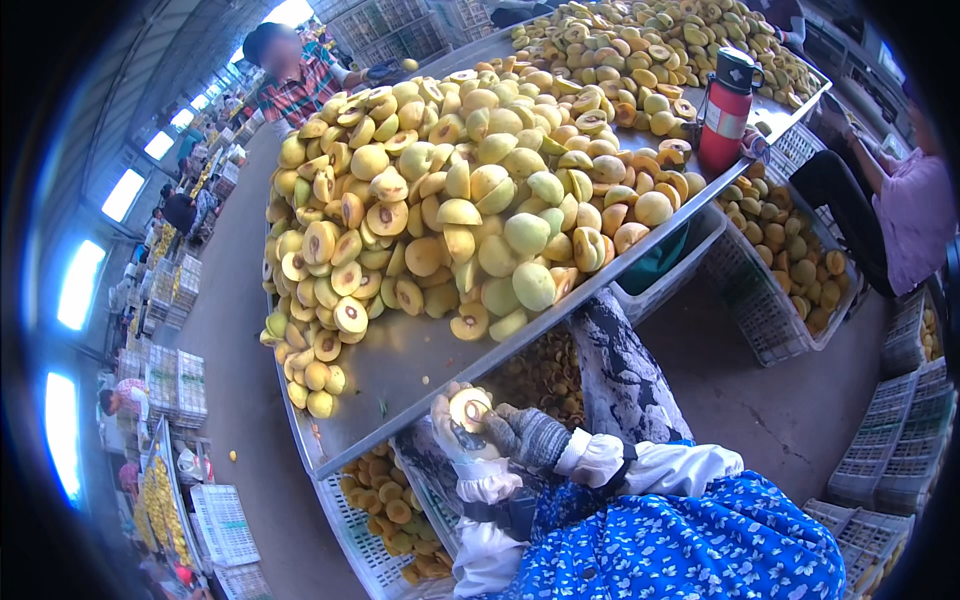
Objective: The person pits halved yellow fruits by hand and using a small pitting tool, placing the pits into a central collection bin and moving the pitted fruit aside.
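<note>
My left hand [448, 439], in a pale, stained glove, holds a halved yellow peach [464, 406] with its cut face up and the brown pit area showing. My right hand [529, 436], in a grey knitted glove, closes in from the right with its fingertips at the fruit. A thin curved loop, apparently of a small pitting tool [480, 409], lies over the cut face; its handle is hidden in my right glove. Both hands are just off the near edge of a metal table [375, 375]. A large heap of halved peaches [450, 187] covers much of that table.
A red bottle [725, 124] stands at the table's right edge. Below are a crate of peach halves [349, 510], a dark heap of pits or scraps [544, 375] and another filled crate [772, 330]. Co-workers sit across [300, 86] and at right [911, 217]. Stacked crates [885, 435] stand right.
</note>
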Motion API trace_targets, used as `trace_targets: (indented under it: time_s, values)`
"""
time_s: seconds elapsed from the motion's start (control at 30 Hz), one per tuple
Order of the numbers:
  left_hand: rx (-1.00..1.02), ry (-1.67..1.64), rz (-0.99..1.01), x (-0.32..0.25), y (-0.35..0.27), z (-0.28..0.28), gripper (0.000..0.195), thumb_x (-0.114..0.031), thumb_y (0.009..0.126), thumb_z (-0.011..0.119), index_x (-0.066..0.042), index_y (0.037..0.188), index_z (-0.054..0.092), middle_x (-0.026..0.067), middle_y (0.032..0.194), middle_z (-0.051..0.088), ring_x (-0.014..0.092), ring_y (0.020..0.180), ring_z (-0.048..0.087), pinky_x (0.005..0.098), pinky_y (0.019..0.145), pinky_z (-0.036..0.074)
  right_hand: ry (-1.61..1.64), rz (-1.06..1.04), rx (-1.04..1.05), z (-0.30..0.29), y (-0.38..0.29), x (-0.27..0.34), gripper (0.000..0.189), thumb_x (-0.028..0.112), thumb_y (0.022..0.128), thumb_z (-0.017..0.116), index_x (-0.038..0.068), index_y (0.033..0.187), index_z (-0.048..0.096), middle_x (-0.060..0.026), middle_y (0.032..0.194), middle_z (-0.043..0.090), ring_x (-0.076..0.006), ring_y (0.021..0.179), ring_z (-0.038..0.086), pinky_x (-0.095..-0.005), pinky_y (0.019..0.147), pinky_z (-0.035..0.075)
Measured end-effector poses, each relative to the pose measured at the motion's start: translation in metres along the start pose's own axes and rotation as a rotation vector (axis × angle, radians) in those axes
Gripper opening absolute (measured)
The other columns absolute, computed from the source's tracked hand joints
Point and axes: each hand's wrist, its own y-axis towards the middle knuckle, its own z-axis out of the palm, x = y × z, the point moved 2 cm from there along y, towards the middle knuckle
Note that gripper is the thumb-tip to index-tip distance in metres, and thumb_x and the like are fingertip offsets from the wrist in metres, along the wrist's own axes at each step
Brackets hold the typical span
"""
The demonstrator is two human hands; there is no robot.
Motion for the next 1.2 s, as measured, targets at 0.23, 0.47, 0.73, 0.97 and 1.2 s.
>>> trace_targets:
  time_s: [0.23,0.47,0.73,0.97,1.2]
  values:
    - [-0.030,-0.092,-0.086,0.002,-0.001,0.002,0.040,-0.031,0.089,0.049,0.001,0.112,0.048,0.0161,0.106,0.055,0.027,0.093,0.057,0.0366,0.079,0.050,-0.132,-0.183,-0.157,0.008,-0.003,-0.006,0.027,0.020,0.088,0.041,0.004,0.107,0.052,-0.0211,0.089,0.055,-0.0390,0.071,0.057,-0.0456,0.059,0.045]
    - [0.046,0.262,0.247,0.017,-0.004,-0.006,0.030,-0.017,0.089,0.047,0.001,0.113,0.046,0.0140,0.109,0.054,0.023,0.095,0.055,0.0325,0.083,0.048,0.213,0.066,-0.178,0.006,-0.003,-0.001,0.026,0.026,0.092,0.045,0.002,0.092,0.056,-0.0200,0.076,0.059,-0.0365,0.075,0.058,-0.0390,0.063,0.044]
    - [0.020,0.049,0.032,0.012,-0.004,-0.004,0.029,-0.020,0.090,0.043,0.000,0.110,0.050,0.0138,0.103,0.056,0.021,0.091,0.055,0.0298,0.078,0.048,0.298,0.171,-0.060,-0.007,-0.002,0.003,0.030,0.029,0.093,0.044,0.002,0.092,0.057,-0.0167,0.079,0.061,-0.0266,0.073,0.059,-0.0356,0.067,0.045]
    - [-0.034,0.114,0.120,0.018,-0.003,-0.002,0.034,-0.029,0.088,0.045,-0.001,0.105,0.053,0.0135,0.096,0.059,0.021,0.083,0.057,0.0302,0.071,0.050,0.269,0.034,-0.120,-0.009,-0.006,0.007,0.031,0.028,0.093,0.039,0.003,0.094,0.057,-0.0224,0.083,0.059,-0.0390,0.078,0.058,-0.0421,0.067,0.047]
    - [-0.081,0.095,0.016,0.014,0.000,0.000,0.030,-0.025,0.087,0.046,0.000,0.099,0.056,0.0140,0.089,0.060,0.022,0.079,0.059,0.0299,0.070,0.051,0.392,0.188,-0.046,-0.004,-0.006,-0.005,0.029,0.028,0.093,0.044,0.003,0.097,0.058,-0.0115,0.082,0.062,-0.0167,0.077,0.057,-0.0319,0.072,0.045]
